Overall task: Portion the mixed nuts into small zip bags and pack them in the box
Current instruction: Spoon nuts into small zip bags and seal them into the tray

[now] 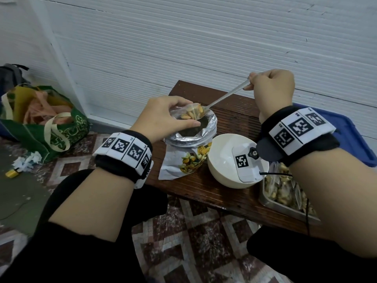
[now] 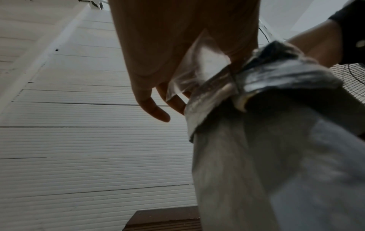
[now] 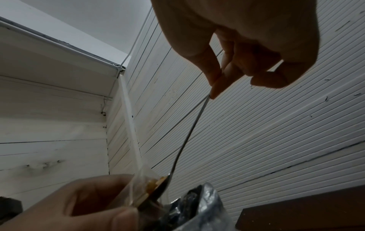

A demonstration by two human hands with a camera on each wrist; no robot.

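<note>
Now I am pinching the long steel spoon (image 1: 222,97) in my right hand (image 1: 272,88), its handle slanting up-right, tipping nuts into the small clear zip bag (image 1: 184,113) my left hand (image 1: 163,117) is gripping over the big foil nut pouch (image 1: 189,146) near the bench's (image 1: 234,111) left edge.

Nut pouch (image 1: 189,148) stands left of bowl (image 1: 222,160); tray (image 1: 285,203) right, all on table (image 1: 230,111).

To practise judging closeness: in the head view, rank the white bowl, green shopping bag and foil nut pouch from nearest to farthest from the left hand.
1. Foil nut pouch, directly under the left hand.
2. White bowl, to its right on the bench.
3. Green shopping bag, on the floor, far left.
</note>
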